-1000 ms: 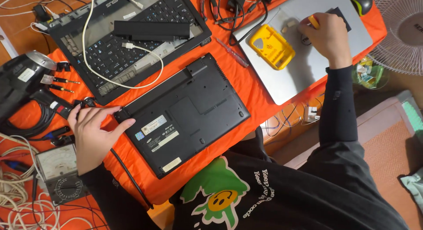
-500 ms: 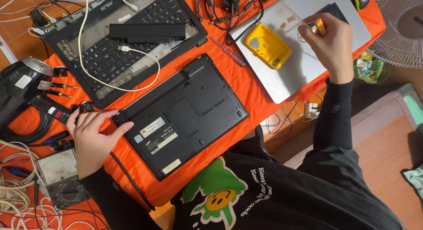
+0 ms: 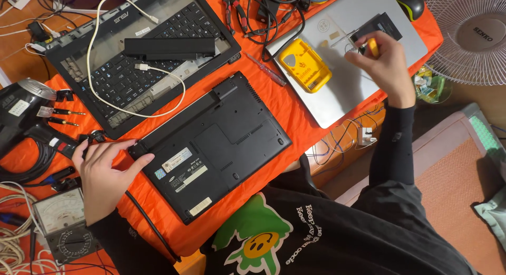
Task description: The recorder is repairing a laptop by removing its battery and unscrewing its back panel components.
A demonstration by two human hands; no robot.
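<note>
A black laptop [image 3: 221,143] lies bottom side up on the orange cloth [image 3: 290,109]. My left hand [image 3: 103,175] rests flat at its left corner, fingers spread and touching the edge. My right hand [image 3: 382,61] is raised over a silver laptop [image 3: 342,90] at the upper right and grips a small yellow-handled screwdriver [image 3: 373,45]. A yellow case [image 3: 304,65] lies on the silver lid beside that hand. A small black rectangular part [image 3: 380,26] sits on the lid just beyond my fingers.
An opened laptop base with bare keyboard [image 3: 142,59], a black battery bar [image 3: 169,47] and a white cable [image 3: 158,90] lies at the top left. A multimeter [image 3: 63,227], black cables [image 3: 26,159] and a black heat gun [image 3: 21,109] crowd the left. A fan [image 3: 472,35] stands right.
My right hand has lifted slightly off the silver laptop with the screwdriver. My left hand stays at the black laptop's corner, with little shift.
</note>
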